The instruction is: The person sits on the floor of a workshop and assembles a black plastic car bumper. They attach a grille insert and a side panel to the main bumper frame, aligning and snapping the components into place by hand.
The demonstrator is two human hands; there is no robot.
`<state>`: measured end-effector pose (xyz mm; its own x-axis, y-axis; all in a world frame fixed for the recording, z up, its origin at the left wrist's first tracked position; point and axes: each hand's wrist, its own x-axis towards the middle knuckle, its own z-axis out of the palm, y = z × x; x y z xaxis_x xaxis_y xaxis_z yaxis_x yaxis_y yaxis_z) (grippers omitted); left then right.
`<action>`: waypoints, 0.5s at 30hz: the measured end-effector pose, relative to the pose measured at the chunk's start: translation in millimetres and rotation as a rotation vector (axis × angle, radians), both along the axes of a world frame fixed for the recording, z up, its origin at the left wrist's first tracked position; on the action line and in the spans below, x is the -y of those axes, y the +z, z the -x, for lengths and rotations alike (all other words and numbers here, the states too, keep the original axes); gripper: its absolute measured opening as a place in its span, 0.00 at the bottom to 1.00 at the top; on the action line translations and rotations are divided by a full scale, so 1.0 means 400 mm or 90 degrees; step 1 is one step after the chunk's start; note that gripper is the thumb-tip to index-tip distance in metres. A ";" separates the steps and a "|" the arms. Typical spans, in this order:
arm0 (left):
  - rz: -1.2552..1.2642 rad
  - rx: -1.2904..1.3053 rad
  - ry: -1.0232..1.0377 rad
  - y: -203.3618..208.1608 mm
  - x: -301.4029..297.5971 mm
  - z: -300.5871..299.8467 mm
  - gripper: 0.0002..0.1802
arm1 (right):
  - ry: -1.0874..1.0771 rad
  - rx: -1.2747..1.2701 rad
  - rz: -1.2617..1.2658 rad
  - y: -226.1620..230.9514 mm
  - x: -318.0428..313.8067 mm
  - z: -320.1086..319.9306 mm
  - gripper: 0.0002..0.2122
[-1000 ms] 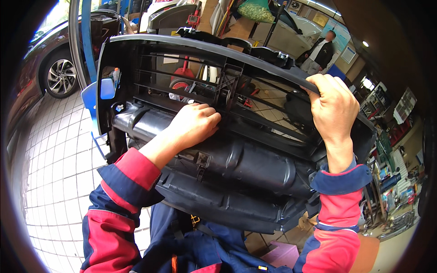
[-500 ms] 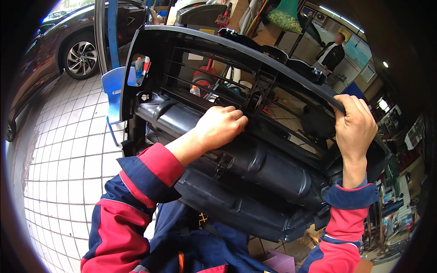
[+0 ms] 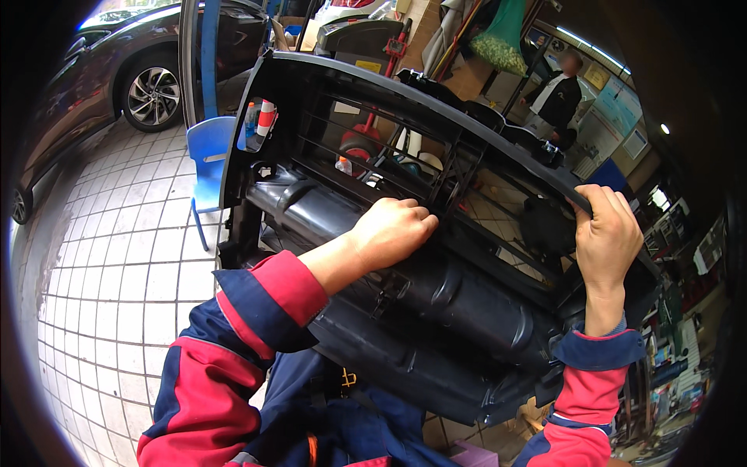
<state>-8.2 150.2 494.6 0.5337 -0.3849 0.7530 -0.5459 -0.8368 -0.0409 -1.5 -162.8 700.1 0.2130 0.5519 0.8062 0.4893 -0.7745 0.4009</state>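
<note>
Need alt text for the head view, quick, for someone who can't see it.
A person in a red and navy jacket holds a large black plastic car grille panel upright: left hand on its middle slats, right hand gripping its top edge. Behind stand a blue chair and a dark car.

Black plastic car grille point(image 3: 436, 257), slatted, tilted upright — held off the floor

A car repair workshop is shown. A parked car point(image 3: 117, 70), tiled floor point(image 3: 109, 288) and cluttered shelves point(image 3: 685, 342) are seen.
</note>
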 end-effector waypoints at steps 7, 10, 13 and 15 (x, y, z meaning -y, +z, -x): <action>-0.049 -0.094 0.064 0.028 0.015 -0.013 0.07 | -0.003 0.022 0.004 -0.004 -0.001 -0.001 0.12; -0.019 -0.102 0.048 0.021 0.007 -0.012 0.08 | -0.002 0.031 0.006 -0.005 -0.001 0.001 0.12; 0.017 -0.076 0.035 0.007 0.003 -0.008 0.09 | -0.002 0.036 0.004 -0.006 -0.003 0.001 0.12; 0.030 -0.066 0.032 -0.001 0.005 -0.005 0.09 | 0.003 0.028 0.000 -0.007 -0.005 -0.001 0.12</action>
<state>-6.3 148.2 494.3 0.6273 -0.3205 0.7098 -0.5022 -0.8631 0.0541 -1.0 -160.6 697.5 0.1754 0.5527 0.8147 0.4744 -0.7726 0.4219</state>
